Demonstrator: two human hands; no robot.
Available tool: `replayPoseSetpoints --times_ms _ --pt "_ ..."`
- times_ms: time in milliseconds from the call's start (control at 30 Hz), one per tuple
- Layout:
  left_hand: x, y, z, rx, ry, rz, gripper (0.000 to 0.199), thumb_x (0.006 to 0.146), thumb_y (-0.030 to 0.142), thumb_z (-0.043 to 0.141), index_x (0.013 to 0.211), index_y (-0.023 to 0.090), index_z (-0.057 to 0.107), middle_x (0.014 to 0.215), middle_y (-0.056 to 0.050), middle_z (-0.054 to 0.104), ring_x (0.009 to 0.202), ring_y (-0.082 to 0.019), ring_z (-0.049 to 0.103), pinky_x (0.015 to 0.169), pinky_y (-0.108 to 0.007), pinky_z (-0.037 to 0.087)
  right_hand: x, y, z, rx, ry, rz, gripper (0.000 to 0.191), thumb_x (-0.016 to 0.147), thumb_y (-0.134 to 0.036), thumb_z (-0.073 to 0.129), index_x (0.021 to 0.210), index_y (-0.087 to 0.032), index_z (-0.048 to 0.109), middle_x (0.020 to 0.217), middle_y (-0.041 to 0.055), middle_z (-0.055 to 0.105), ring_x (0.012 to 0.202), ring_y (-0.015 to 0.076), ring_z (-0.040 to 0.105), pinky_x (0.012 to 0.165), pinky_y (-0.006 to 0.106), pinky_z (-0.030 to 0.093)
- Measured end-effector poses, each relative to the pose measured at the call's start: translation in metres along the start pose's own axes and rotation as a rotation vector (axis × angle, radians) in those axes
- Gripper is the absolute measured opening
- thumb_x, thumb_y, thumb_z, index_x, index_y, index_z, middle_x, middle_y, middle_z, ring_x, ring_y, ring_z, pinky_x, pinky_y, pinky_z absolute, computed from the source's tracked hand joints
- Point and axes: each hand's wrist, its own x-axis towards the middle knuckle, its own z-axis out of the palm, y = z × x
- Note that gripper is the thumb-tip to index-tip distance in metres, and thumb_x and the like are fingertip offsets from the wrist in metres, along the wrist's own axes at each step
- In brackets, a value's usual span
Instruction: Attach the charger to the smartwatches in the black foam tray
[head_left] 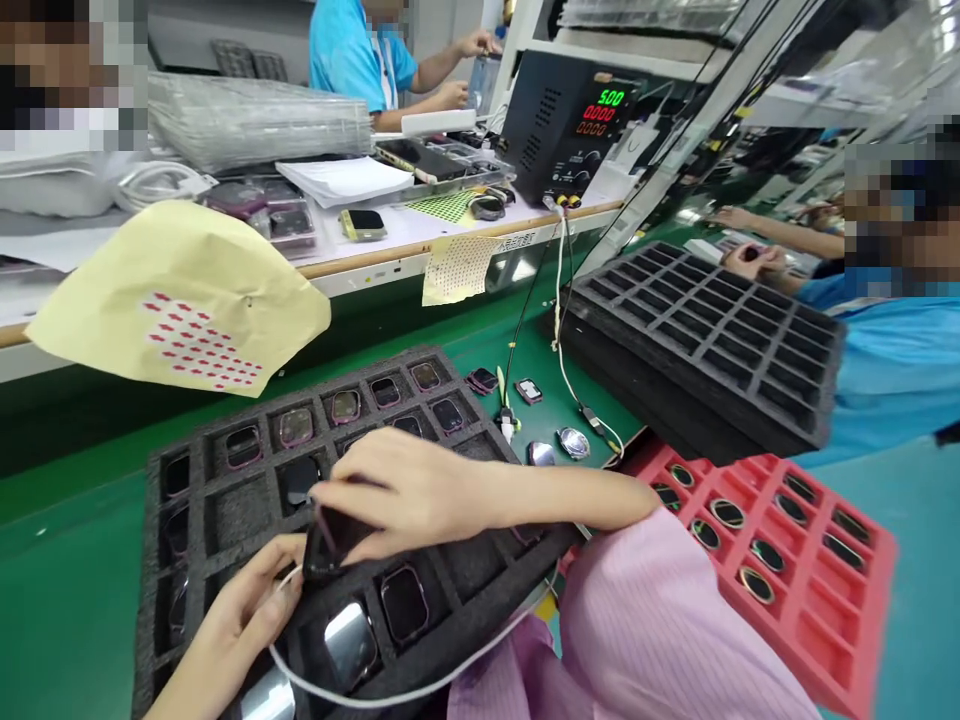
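My right hand (pixel 416 490) reaches across the black foam tray (pixel 247 505), its fingers closed on a dark watch body (pixel 341 532) with a purplish rim. My left hand (pixel 259 600) is closed round the near end of a small black block (pixel 322 565) that the watch body meets; a white cable (pixel 360 698) runs from there. Whether the two are joined is hidden by my fingers. Around both hands, several square watch bodies, one of them this dark-faced piece (pixel 405 603), lie in the tray's compartments.
A red tray (pixel 862 610) with round watch parts stands at the right. Stacked black foam trays (pixel 697 330) rise behind it. A power supply (pixel 562 130) sits on the shelf, above loose watch pieces (pixel 574 443) and cables. A yellow sheet (pixel 225 290) hangs forward. Co-workers in blue (pixel 892 350) are nearby.
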Motion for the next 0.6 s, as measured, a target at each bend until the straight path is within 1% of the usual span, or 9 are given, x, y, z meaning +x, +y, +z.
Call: replayPoseSetpoints --times_ms 67,133,167,200,233,300,367,467,600 --pt "0.001 0.005 0.004 0.001 -0.048 0.007 0.047 0.064 0.055 0.076 0.095 0.022 0.068 0.083 -0.004 0.063 0.080 -0.019 0.058 0.081 -0.025 0.048 -0.021 0.013 -0.025 0.127 0.128 0.134 0.047 0.091 -0.044 0.056 0.120 -0.007 0.055 0.108 0.0140 0.058 0.101 0.0197 0.054 0.088 0.031 0.047" --pt "0.003 0.008 0.004 0.003 -0.092 -0.024 0.046 0.065 0.048 0.078 0.102 0.022 0.067 0.065 0.001 0.052 0.061 -0.013 0.049 0.064 -0.020 0.046 -0.045 0.030 -0.046 0.201 0.233 0.265 0.050 0.088 -0.040 0.062 0.127 -0.012 0.050 0.112 0.0124 0.057 0.105 0.0195 0.054 0.089 0.033 0.047" --pt "0.005 0.008 0.003 0.001 -0.116 -0.056 0.047 0.067 0.046 0.077 0.104 0.021 0.066 0.057 0.004 0.042 0.052 -0.010 0.040 0.052 -0.018 0.040 -0.058 0.041 -0.054 0.198 0.251 0.335 0.053 0.086 -0.039 0.065 0.130 -0.015 0.049 0.114 0.0109 0.057 0.105 0.0198 0.054 0.091 0.035 0.047" --pt "0.006 0.009 0.002 -0.006 -0.134 -0.089 0.046 0.070 0.046 0.075 0.106 0.019 0.065 0.053 0.006 0.032 0.046 -0.007 0.029 0.044 -0.016 0.030 -0.071 0.053 -0.059 0.175 0.247 0.414 0.057 0.084 -0.040 0.067 0.132 -0.018 0.047 0.114 0.0096 0.058 0.105 0.0205 0.055 0.092 0.037 0.046" --pt "0.008 0.009 0.000 -0.021 -0.143 -0.117 0.045 0.073 0.046 0.073 0.106 0.017 0.064 0.052 0.008 0.023 0.045 -0.006 0.019 0.042 -0.016 0.020 -0.086 0.065 -0.061 0.135 0.240 0.499 0.060 0.083 -0.041 0.068 0.134 -0.019 0.046 0.114 0.0091 0.058 0.104 0.0212 0.055 0.094 0.039 0.045" --pt "0.009 0.008 -0.004 -0.074 -0.140 -0.145 0.041 0.078 0.047 0.067 0.103 0.014 0.064 0.055 0.009 0.016 0.048 -0.005 0.010 0.043 -0.018 0.010 -0.115 0.090 -0.058 0.072 0.216 0.672 0.066 0.081 -0.046 0.068 0.135 -0.017 0.044 0.112 0.0099 0.059 0.101 0.0221 0.057 0.093 0.041 0.046" --pt "0.009 0.008 -0.005 -0.124 -0.125 -0.138 0.038 0.080 0.046 0.066 0.101 0.014 0.064 0.058 0.009 0.016 0.049 -0.005 0.009 0.044 -0.018 0.009 -0.140 0.110 -0.047 0.053 0.193 0.723 0.065 0.082 -0.048 0.066 0.133 -0.012 0.046 0.108 0.0133 0.061 0.099 0.0244 0.059 0.090 0.043 0.047" --pt "0.008 0.007 -0.005 -0.141 -0.106 -0.134 0.036 0.080 0.045 0.066 0.099 0.014 0.064 0.059 0.008 0.017 0.048 -0.004 0.010 0.044 -0.018 0.009 -0.164 0.125 -0.027 0.047 0.124 0.704 0.059 0.084 -0.048 0.064 0.129 -0.013 0.050 0.108 0.0140 0.063 0.102 0.0260 0.058 0.092 0.044 0.046" --pt "0.008 0.006 -0.003 -0.165 -0.083 -0.153 0.036 0.077 0.045 0.069 0.096 0.014 0.064 0.059 0.008 0.017 0.048 -0.004 0.009 0.042 -0.017 0.009 -0.174 0.132 -0.013 0.031 0.030 0.666 0.045 0.085 -0.048 0.062 0.120 -0.019 0.059 0.115 0.0122 0.062 0.118 0.0289 0.049 0.099 0.047 0.040"
